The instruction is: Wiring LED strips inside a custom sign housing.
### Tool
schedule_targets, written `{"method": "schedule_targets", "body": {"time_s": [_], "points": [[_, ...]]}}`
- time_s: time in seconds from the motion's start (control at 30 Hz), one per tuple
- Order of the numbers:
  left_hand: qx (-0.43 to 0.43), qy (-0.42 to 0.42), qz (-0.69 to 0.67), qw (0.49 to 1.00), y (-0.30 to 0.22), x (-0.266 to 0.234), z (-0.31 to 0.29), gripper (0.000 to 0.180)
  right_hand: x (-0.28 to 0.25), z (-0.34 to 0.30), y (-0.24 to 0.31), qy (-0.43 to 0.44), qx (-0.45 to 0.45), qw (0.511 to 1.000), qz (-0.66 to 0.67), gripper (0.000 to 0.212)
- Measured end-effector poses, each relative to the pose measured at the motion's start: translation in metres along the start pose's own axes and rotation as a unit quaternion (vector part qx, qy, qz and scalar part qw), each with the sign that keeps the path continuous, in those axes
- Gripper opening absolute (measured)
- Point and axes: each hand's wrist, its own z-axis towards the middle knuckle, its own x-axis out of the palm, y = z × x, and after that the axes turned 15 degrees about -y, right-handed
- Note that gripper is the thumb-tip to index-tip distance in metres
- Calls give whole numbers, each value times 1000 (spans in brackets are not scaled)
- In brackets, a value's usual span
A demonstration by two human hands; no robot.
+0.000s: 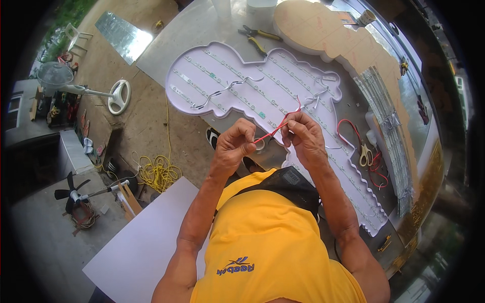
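A short length of red wire [273, 133] is stretched between my two hands, above the near edge of a lilac sign tray [237, 107]. My left hand [236, 143] pinches one end between thumb and fingers. My right hand [305, 135] pinches the wire farther along, and a loose red end sticks up beyond its fingertips. Rows of LED strips [257, 87] line the tray's floor. White wires [230, 87] lie across the strips at the left, and more are bunched near the tray's right end.
Yellow-handled pliers [258, 39] lie behind the tray. Scissors [365, 155] and a loose red wire [377, 169] rest to its right, beside a bundle of LED strips [389, 131]. A large brown-faced cutout [323, 28] stands behind. Yellow cord [159, 173] and a fan [74, 194] are on the left.
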Motion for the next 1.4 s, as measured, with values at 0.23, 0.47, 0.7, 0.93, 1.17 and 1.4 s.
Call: {"method": "schedule_targets", "body": {"time_s": [0.23,0.47,0.7,0.93,1.17,1.4], "points": [[-52,7,17,998,-4,-20,37,12,-9,-4,15,10,-119,989,-84,12],[109,-199,472,852,9,-113,141,16,-59,-7,27,-114,-203,923,-306,9],[185,-67,703,683,34,-120,183,18,-76,-34,16,-201,-328,773,-504,7],[205,-10,730,652,40,-132,197,13,-86,-85,-5,-302,-309,799,-417,8],[169,-26,585,793,22,-149,201,15,-91,-155,-59,-451,-241,775,-371,9],[200,-171,506,821,-45,-283,266,17,-87,-163,-55,-557,-234,738,-302,13]]}}
